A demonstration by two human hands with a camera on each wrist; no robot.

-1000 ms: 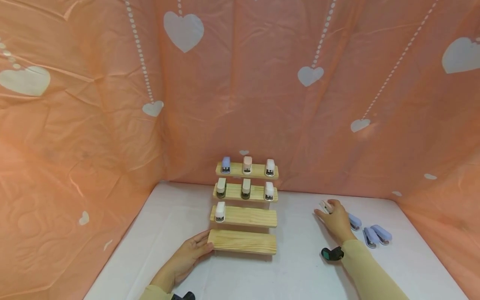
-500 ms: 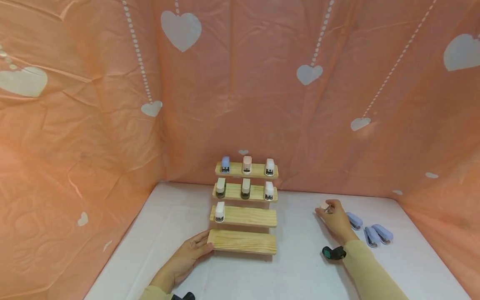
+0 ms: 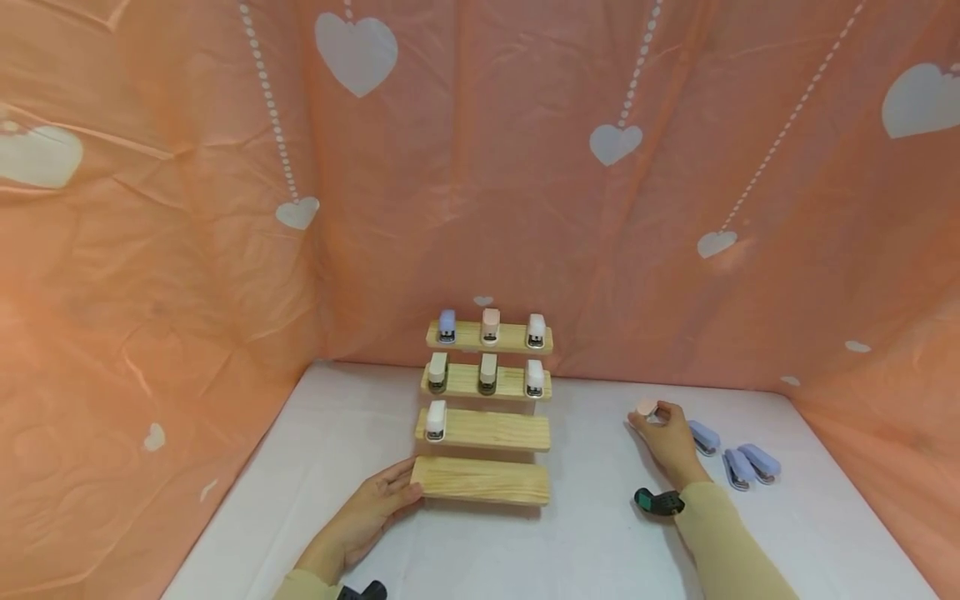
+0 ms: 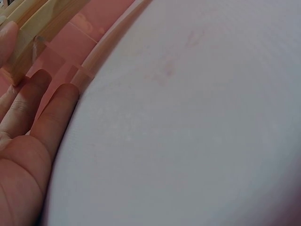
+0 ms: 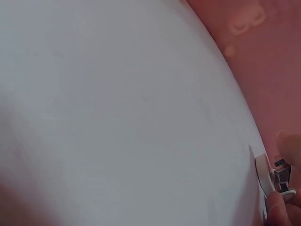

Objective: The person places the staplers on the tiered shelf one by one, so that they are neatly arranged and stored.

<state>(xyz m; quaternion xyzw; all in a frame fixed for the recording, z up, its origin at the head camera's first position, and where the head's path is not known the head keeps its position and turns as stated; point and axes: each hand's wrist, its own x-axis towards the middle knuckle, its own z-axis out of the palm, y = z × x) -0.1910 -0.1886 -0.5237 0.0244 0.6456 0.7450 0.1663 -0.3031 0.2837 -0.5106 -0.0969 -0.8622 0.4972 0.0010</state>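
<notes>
Pinching a pale pink stapler [image 3: 646,408] between thumb and fingers, the right hand [image 3: 671,440] holds it at or just above the white table [image 3: 592,542], left of three blue staplers [image 3: 760,462]. The left hand [image 3: 367,512] grips the lowest wooden shelf [image 3: 482,480] by its left end.

Backdrop [image 3: 525,208]: creased, orange-pink, hung behind and along both sides
Hearts [image 3: 356,54]: pale, some dangled from dotted lines [image 3: 270,100]
Worktop [image 3: 600,542]: white, reached back to the backdrop
</notes>
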